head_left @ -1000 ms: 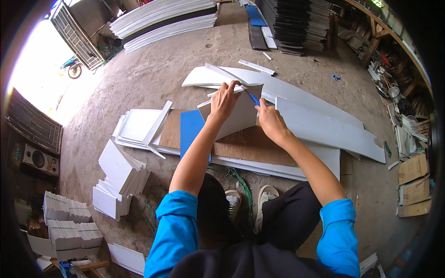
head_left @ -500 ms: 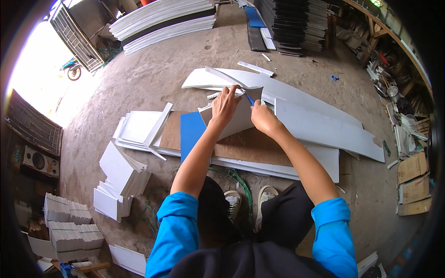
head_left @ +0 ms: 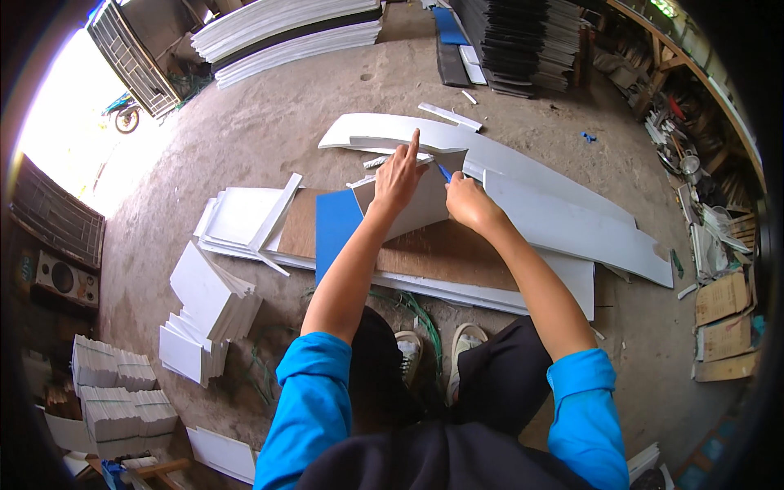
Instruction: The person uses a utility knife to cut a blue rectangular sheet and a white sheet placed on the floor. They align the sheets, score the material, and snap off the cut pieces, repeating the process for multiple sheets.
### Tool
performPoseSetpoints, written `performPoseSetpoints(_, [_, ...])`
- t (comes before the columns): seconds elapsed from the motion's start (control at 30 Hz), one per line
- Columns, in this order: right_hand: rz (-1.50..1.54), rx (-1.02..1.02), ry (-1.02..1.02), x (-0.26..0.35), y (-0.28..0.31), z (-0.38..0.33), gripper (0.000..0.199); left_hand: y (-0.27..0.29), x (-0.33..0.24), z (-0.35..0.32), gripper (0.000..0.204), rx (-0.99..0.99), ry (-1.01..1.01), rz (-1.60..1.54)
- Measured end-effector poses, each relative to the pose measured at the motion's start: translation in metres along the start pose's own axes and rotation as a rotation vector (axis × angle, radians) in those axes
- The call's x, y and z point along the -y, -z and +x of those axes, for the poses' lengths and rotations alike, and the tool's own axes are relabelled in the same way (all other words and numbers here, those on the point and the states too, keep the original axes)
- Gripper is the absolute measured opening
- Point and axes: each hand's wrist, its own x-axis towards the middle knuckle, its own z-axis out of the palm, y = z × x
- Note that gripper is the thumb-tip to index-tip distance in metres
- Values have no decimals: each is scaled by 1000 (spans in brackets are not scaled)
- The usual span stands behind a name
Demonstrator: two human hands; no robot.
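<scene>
The white sheet (head_left: pixel 425 204) lies on a brown board (head_left: pixel 445 253) on the floor (head_left: pixel 269 131), just ahead of the person's shoes, beside a blue panel (head_left: pixel 335 229). The left hand (head_left: pixel 398 175) presses flat on the sheet with its forefinger stretched along the far edge, open and gripping nothing. The right hand (head_left: pixel 467 200) is closed around a blue-handled cutter (head_left: pixel 442 171), whose tip meets the sheet near its far right corner. Judging by the cutter's place at the far end of the sheet, the cut looks barely begun or just ending; the pictures do not show a finished line. Stacks of small cut white pieces (head_left: pixel 204 306) at the left of the floor suggest much trimming is already done, while long white panels (head_left: pixel 563 212) to the right lie whole. Compared with half a second earlier, both hands have shifted slightly farther from the body, and the left forefinger now points straight out.
</scene>
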Motion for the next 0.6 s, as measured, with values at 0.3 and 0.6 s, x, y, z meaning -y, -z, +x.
performPoseSetpoints(0.3, [-224,104,79,4,0,26,27,-6,2,-3,53,-135,-36,-180])
performPoseSetpoints(0.6, [4,66,-45,4,2,15,29,-9,6,4,48,-104,-25,-108])
